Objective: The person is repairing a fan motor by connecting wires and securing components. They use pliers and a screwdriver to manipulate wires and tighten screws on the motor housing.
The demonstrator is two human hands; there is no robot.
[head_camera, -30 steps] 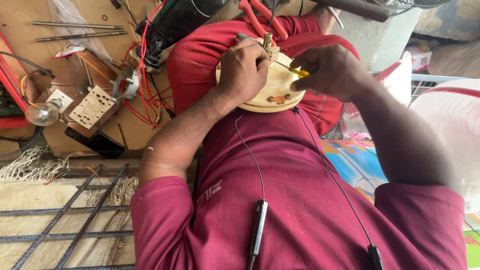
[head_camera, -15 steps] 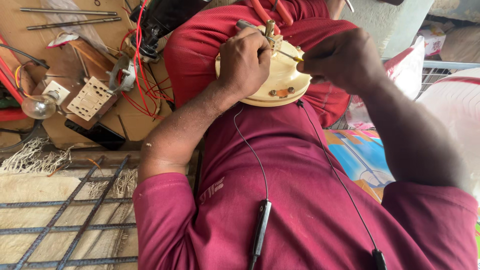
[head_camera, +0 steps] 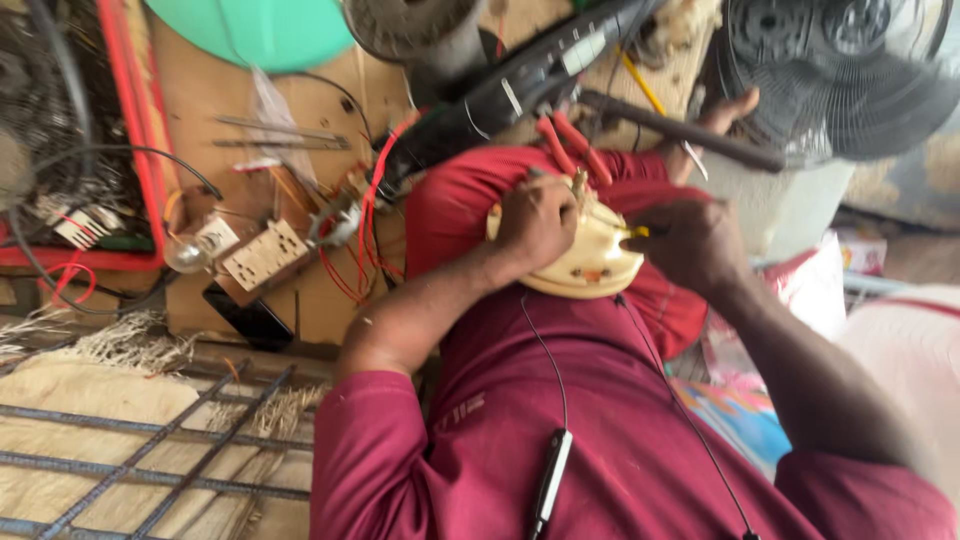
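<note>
Head view: I am steadying a cream, dome-shaped housing (head_camera: 585,262) on my lap, my left hand (head_camera: 537,222) closed over its upper edge. My right hand (head_camera: 690,243) is pinching a yellow-tipped tool (head_camera: 634,231) against the housing's side. Beside my knee, a socket board (head_camera: 262,255) and red wires (head_camera: 352,272) are lying on brown cardboard (head_camera: 190,120).
</note>
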